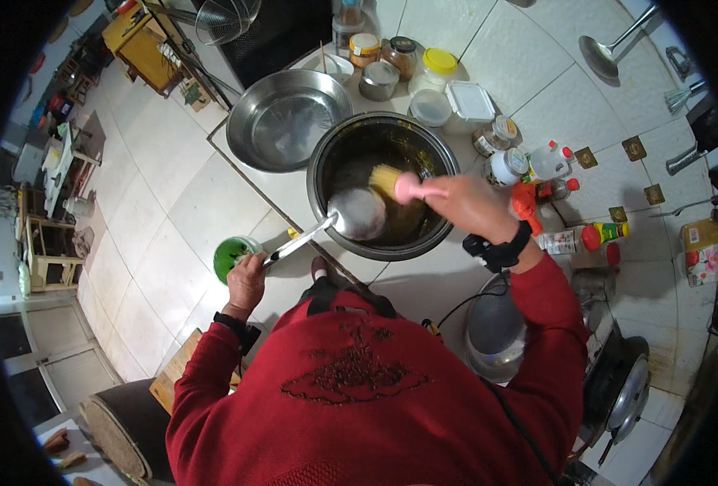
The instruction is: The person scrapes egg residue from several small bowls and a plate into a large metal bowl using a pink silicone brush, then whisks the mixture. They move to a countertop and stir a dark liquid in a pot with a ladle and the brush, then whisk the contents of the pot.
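My left hand [246, 282] grips the handle of a metal ladle [357, 212], whose round bowl is over the near left part of a large dark pot [383, 252]. In my right hand [474, 206] is a brush with a pink handle [409, 188] and pale yellow bristles. The bristles are above the pot's inside, close to the ladle's bowl. Yellowish residue clings to the pot's inner wall, and its bottom is dark and partly hidden by the ladle and brush. My right hand is slightly blurred.
A wide steel basin [289, 121] adjoins the pot at the left. Jars, one with a yellow lid [440, 61], and bottles line the tiled wall. Another metal basin [495, 334] lies near my right arm. A green bucket [231, 258] is beyond the counter edge, by my left hand.
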